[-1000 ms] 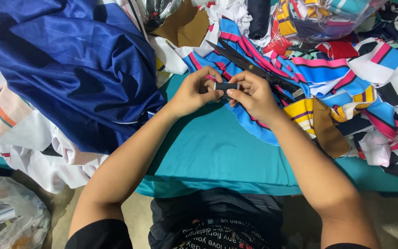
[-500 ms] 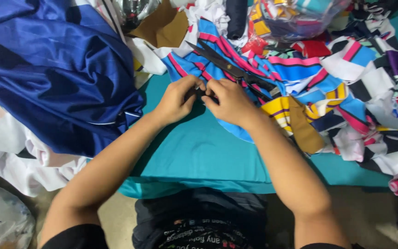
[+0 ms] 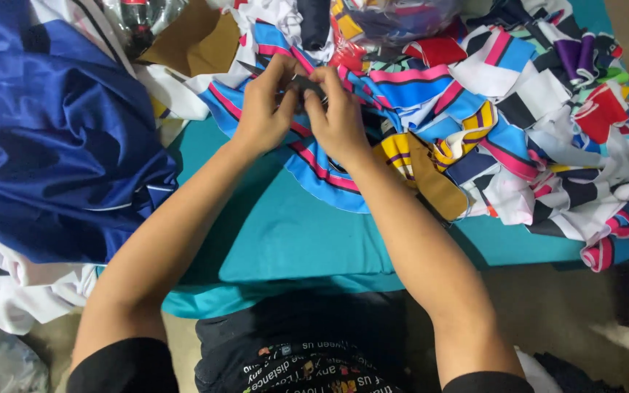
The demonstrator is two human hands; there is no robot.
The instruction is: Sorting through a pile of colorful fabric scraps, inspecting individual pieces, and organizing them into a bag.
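A small dark strip of fabric (image 3: 306, 84) sits pinched between the fingertips of both hands, right at the edge of the striped blue-and-pink cloth (image 3: 329, 171) that spreads out beneath and beyond the fingers. The left hand (image 3: 262, 109) and right hand (image 3: 338, 116) press close together, fingers curled and thumbs nearly touching. Compared with a second ago the grip looks the same but the hands sit farther from the body and higher in view, so the work has gone on at the same spot. Under the wrists lies a teal cloth (image 3: 293, 233); left of the left fingers, a shiny blue garment (image 3: 52, 145); right of the right fingers, a heap of colourful scraps (image 3: 547, 131).
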